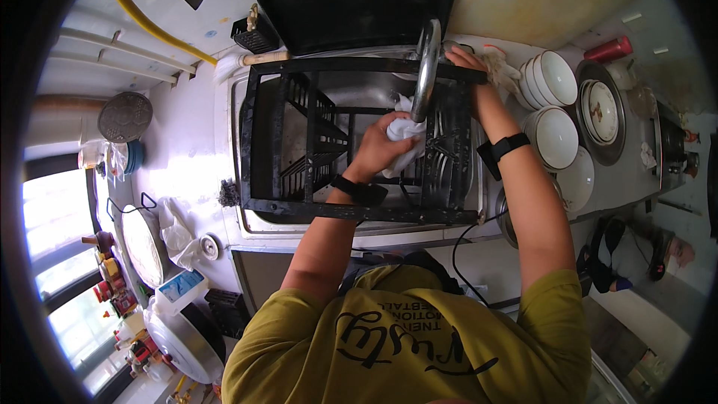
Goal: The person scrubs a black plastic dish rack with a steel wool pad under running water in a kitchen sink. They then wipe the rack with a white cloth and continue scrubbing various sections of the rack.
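Note:
A black dish rack [314,123] with a chipped, spotted frame lies across the stainless-steel sink [364,87]. My left hand [371,148] reaches inside its frame and is closed around a crumpled white cloth [403,128]. The cloth is against or near the rack's inner bars; the exact contact is hidden by the hand and tap. At the far right corner, my right hand [468,64] grips the rack's frame, fingers over the far rail. Between the two hands arches a chrome faucet [429,67]. Whether water runs from it I cannot tell.
Stacked white bowls [555,137] and a metal tray [620,129] with dishes stand at right. A black draining tray [359,8] leans behind the sink, beside a white-bristled brush [252,60]. A steel scourer [228,193] sits left, a lidded pot [179,336] lower left.

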The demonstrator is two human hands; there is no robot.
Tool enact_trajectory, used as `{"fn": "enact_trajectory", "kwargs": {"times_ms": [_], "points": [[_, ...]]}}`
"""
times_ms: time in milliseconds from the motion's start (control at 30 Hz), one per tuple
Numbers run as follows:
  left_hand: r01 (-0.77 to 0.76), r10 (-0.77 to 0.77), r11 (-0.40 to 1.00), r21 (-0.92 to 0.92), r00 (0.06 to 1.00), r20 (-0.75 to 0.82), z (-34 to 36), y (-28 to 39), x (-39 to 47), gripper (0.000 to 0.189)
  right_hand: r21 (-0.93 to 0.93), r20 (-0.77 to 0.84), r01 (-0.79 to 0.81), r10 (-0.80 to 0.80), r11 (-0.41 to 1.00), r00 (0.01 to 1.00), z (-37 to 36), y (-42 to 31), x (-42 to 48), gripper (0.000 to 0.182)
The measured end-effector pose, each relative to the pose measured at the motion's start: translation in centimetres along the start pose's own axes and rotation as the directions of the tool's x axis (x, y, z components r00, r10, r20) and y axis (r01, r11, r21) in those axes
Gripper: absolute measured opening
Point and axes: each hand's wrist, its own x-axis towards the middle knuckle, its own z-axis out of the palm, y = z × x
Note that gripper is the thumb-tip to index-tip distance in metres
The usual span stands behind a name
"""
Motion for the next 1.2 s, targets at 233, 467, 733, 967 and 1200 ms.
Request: {"fn": "enact_trajectory", "kwargs": {"times_ms": [233, 467, 733, 967, 1200], "points": [[0.116, -0.107, 0.765, -0.634, 0.993, 0.053, 0.3, -0.1, -0.5, 0.042, 0.897, 0.253, -0.363, 0.38, 0.253, 0.89, 0.4, -0.9, -0.6, 0.046], [0.142, -0.101, 0.643, -0.752, 0.99, 0.1, 0.2, -0.6, -0.9, 0.044, 0.755, 0.496, -0.643, 0.531, 0.128, 0.687, 0.7, -0.7, 0.1, 0.036], [0.179, -0.162, 0.514, -0.839, 0.981, 0.11, -0.1, -0.3, -1.6, 0.043, -0.143, 0.423, -0.194, 0.237, 0.971, 0.875, -4.7, -4.4, -0.3, 0.038], [0.235, -0.259, 0.398, -0.887, 0.956, 0.137, -1.4, -0.8, -6.3, 0.047, -0.003, 0.1, -0.364, 0.363, 0.931, 0.926, -13.1, -13.3, -8.0, 0.03], [0.156, -0.248, 0.226, -0.962, 0.964, 0.098, -2.5, -2.4, -10.7, 0.038, 0.342, 0.676, -0.82, 0.486, 0.459, 0.554, -11.2, -20.3, -19.4, 0.029]]}}
